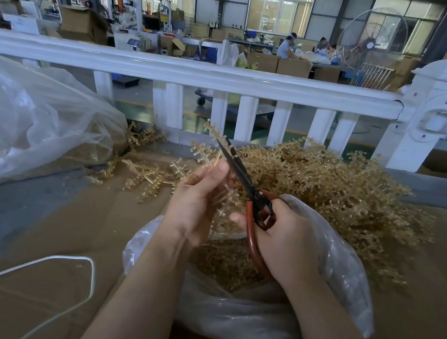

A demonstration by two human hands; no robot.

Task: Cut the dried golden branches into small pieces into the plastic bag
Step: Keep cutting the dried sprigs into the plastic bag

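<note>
- A golden branch stands upright at the centre of the frame, its stem pinched between the thumb and curled fingers of the left hand.
- Just right of it, the scissors point up and left, dark blades nearly together beside the branch tip.
- The right hand has its fingers wrapped through and around the red handles.
- Both hands hover over the open plastic bag at lower centre, with cut golden pieces inside.
- A heap of uncut branches lies right of centre on the brown cardboard surface.
- A second clear bag bulges at the left edge.
- A white cord loops at lower left.
- A white railing crosses the upper frame.
</note>
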